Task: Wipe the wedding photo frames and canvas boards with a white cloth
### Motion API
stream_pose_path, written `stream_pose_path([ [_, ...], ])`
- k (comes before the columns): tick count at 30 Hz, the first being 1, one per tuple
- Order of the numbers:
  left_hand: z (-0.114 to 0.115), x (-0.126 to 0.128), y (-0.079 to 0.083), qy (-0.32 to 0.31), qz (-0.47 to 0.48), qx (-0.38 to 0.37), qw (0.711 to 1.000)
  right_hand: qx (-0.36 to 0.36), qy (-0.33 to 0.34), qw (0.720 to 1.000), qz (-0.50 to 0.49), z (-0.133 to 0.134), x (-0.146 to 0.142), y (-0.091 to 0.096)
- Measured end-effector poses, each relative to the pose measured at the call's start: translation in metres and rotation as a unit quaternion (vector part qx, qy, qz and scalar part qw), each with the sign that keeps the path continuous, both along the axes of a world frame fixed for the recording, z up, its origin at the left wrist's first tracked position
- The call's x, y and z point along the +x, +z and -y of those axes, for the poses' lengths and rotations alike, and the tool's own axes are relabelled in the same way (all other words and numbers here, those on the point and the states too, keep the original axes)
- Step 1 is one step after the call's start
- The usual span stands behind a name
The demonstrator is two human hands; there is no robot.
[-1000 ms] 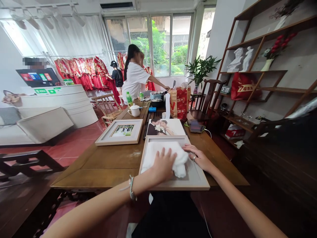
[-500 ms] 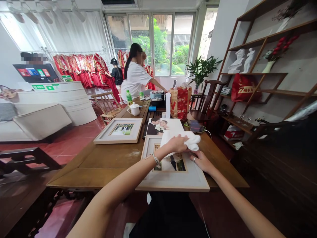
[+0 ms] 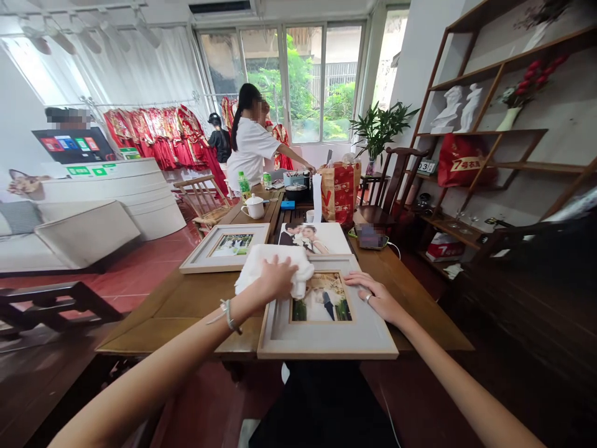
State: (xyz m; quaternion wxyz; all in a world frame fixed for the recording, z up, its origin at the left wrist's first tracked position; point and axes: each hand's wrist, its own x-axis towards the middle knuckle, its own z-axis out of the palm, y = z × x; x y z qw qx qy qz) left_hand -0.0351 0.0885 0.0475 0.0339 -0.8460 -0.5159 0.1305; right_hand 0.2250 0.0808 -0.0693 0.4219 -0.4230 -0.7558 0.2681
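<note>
My left hand (image 3: 278,278) presses on a folded white cloth (image 3: 252,264), fingers bent over it. The cloth lies over the upper left corner of a pale wooden picture frame (image 3: 326,350) and reaches past its edge. Inside that frame is a photo (image 3: 321,305) of a couple in a light mat. With fingers stretched out, my right hand (image 3: 373,295) rests flat on the frame's right side, holding nothing. A second framed picture (image 3: 228,246) lies just left of the cloth. Behind the near frame sits an unframed couple photo print (image 3: 321,239).
On the wooden table (image 3: 186,317) stand a white lidded cup (image 3: 254,206), a green bottle (image 3: 243,185) and a red-and-brown paper bag (image 3: 342,193). A phone (image 3: 372,236) with a cable lies at right. Across the table, a person in white (image 3: 254,143) reaches over.
My left hand has slid the cloth leftward, from the frame's upper right to its upper left corner. My right hand stays on the right side, its fingers now uncovered.
</note>
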Motion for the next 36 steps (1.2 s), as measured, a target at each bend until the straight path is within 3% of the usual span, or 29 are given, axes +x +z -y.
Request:
stream_pose_path([
  [2, 0.024, -0.011, 0.004, -0.033, -0.006, -0.031, 0.999, -0.001, 0.004, 1.000, 0.000, 0.000, 0.000, 0.000],
  [6, 0.095, -0.016, 0.005, -0.121, 0.003, -0.144, 0.982, 0.004, 0.004, 1.000, -0.003, 0.000, 0.000, 0.001],
  [8, 0.123, -0.013, 0.001, -0.139, 0.019, -0.154, 0.978, 0.007, 0.003, 1.000, -0.005, 0.000, 0.000, 0.000],
  [10, 0.133, -0.008, -0.007, -0.137, 0.030, -0.133, 0.981, 0.010, 0.005, 1.000, -0.007, 0.000, 0.000, 0.000],
  [13, 0.110, -0.002, -0.023, -0.097, 0.032, -0.073, 0.992, 0.010, 0.003, 1.000, -0.006, 0.000, -0.001, -0.001],
  [17, 0.041, 0.003, -0.039, -0.090, 0.029, 0.032, 0.995, 0.007, -0.007, 1.000, -0.005, 0.001, -0.001, -0.001],
  [20, 0.001, 0.006, -0.041, -0.124, 0.027, 0.086, 0.988, 0.006, -0.004, 1.000, -0.005, 0.000, -0.001, 0.000],
  [23, -0.007, 0.008, -0.033, -0.105, 0.020, 0.072, 0.992, 0.004, 0.000, 1.000, -0.005, 0.000, 0.000, 0.000],
  [26, 0.019, 0.009, -0.021, -0.103, 0.019, 0.003, 0.995, 0.001, 0.000, 1.000, -0.004, 0.000, 0.000, 0.000],
  [30, 0.086, 0.003, -0.013, -0.128, 0.013, -0.084, 0.988, 0.002, -0.005, 1.000, -0.003, 0.000, -0.001, -0.001],
  [33, 0.128, 0.000, -0.018, -0.144, 0.000, -0.117, 0.983, 0.008, -0.004, 1.000, -0.005, -0.001, -0.002, -0.002],
  [36, 0.142, 0.002, -0.027, -0.141, 0.009, -0.117, 0.983, 0.012, -0.004, 1.000, -0.008, -0.002, -0.002, -0.003],
])
